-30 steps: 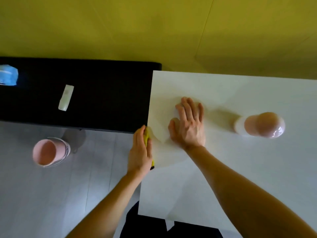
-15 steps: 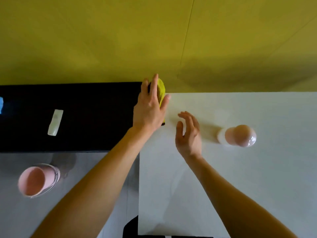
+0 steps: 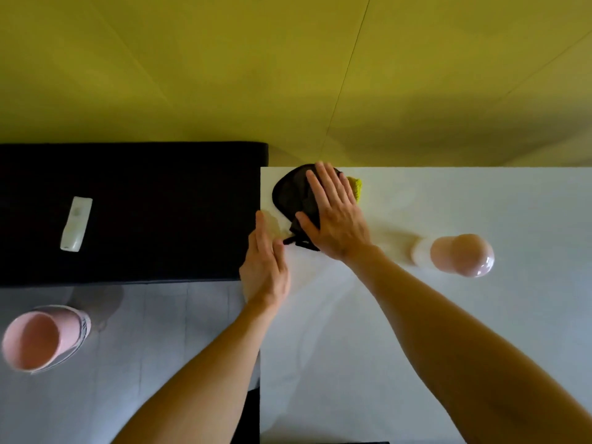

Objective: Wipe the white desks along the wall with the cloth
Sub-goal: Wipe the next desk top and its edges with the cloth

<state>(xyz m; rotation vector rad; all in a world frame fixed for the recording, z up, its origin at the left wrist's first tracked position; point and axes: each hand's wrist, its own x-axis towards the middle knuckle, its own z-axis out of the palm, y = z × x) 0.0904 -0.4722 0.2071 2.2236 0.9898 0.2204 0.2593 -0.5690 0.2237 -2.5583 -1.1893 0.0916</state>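
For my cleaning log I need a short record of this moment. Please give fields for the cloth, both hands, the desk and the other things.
cloth: black and yellow, on the white desk, at its far left corner
right hand: fingers straight, presses flat on the cloth
left hand: fingers straight, at the desk's left edge
on desk: pink rounded object, right of the cloth, apart
beside desk: black surface with a white remote
floor: pink bin

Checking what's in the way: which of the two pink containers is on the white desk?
The round-topped pink container right of the right hand; the open pink bin stands on the grey floor.
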